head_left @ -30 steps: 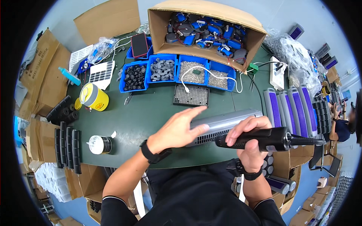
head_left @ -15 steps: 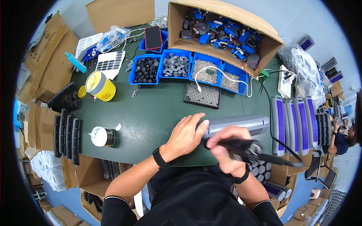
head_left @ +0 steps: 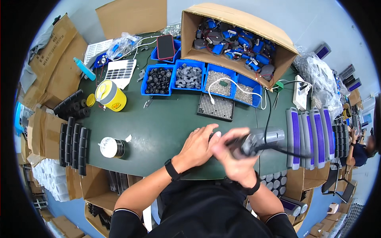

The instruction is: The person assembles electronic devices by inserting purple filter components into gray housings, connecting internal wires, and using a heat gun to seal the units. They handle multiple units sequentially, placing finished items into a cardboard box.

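A grey plastic housing with a slotted vent lies lengthwise on the green table in front of me. My left hand holds its left end, with fingers and thumb bent against it. In my right hand is a black corded electric screwdriver, blurred by motion and lying across the housing. The tool and right hand cover the housing's middle, and the screwdriver's tip cannot be made out. A black cable runs from the tool up toward the back of the table.
Blue bins of small black and grey parts and screws stand behind a black perforated screw tray. A cardboard box holds blue-wrapped motors. Purple-grey units stand at right. A yellow cup, white-lidded jar and black rollers are at left.
My right hand has shifted slightly left, and the screwdriver has swung, its body now covering more of the housing. My left hand stays at the housing's left end. The whole view has shifted slightly.
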Motion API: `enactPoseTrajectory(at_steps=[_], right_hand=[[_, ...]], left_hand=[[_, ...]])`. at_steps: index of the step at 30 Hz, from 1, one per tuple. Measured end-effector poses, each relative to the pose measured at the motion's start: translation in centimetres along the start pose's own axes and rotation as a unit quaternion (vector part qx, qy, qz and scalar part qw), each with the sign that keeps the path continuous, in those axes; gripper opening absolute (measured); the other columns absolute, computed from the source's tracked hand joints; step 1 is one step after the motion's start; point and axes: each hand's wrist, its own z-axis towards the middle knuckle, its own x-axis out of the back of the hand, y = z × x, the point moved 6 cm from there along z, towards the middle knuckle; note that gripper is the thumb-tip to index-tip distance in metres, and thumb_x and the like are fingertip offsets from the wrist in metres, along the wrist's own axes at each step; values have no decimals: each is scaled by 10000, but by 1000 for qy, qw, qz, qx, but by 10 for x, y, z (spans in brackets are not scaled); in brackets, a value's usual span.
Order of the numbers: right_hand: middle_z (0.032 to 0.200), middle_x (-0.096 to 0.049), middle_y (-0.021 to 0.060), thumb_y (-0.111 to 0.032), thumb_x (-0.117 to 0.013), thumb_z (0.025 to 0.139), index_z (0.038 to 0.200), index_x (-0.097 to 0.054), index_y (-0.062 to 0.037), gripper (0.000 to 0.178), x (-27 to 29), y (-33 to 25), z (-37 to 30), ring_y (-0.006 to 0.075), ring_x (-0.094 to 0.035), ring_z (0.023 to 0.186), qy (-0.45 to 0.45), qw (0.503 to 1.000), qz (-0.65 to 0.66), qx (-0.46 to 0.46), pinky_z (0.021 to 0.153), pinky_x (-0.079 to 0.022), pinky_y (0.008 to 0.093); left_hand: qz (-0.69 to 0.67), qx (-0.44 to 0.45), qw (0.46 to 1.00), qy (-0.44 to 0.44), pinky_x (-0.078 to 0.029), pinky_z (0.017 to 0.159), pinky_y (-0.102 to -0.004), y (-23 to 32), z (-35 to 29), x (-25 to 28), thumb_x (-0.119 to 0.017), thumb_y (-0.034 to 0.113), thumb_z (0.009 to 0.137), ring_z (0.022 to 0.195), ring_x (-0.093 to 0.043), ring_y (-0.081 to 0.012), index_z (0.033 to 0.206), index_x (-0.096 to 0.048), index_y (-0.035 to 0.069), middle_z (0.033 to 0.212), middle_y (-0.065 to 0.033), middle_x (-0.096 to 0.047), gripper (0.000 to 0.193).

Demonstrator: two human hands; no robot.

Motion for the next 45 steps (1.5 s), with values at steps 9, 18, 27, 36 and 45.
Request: enactPoseTrajectory(at_steps=[9,18,27,36,45], right_hand=[[870,-669,101,-34,-879,871,1103,-524,-30,424,3,8,-5,140,-677,762,-49,998,-4,40,667,-557,281],[839,-699,98,-34,-901,836,1059,-541,-50,424,-2,-5,-4,163,-670,734,-144,987,-62,44,644,-542,304],[845,-674,117,-245,-885,917,1135,-517,-9,488,26,-3,56,183,-678,712,2,986,159,54,671,-586,327],[840,-660,107,-223,-846,939,1102,-562,13,403,14,34,73,170,-676,705,-12,994,109,-2,656,-577,317],[838,-678,74,-143,-860,911,1080,-570,-14,360,1,37,66,160,-690,750,0,998,51,-41,669,-568,303]], left_hand=[[-9,18,1000,-14,-497,955,-529,5,2,3,-539,330,1096,1013,-695,-432,1368,-570,-23,1070,-259,-742,447],[-27,20,999,-20,-491,977,-535,3,2,3,-533,329,1104,1039,-693,-443,1414,-525,-33,1078,-278,-730,476],[-199,96,970,-104,-448,1132,-497,-18,-18,4,-693,431,1026,1314,-585,-422,1661,-240,38,1410,-255,-607,873],[-212,130,961,-125,-437,1144,-541,-15,-14,6,-899,511,817,1334,-543,-456,1682,-194,48,1408,-257,-582,1209],[-223,102,964,-104,-433,1135,-550,-21,-15,0,-928,466,792,1289,-561,-460,1683,-208,79,1393,-248,-599,1209]])
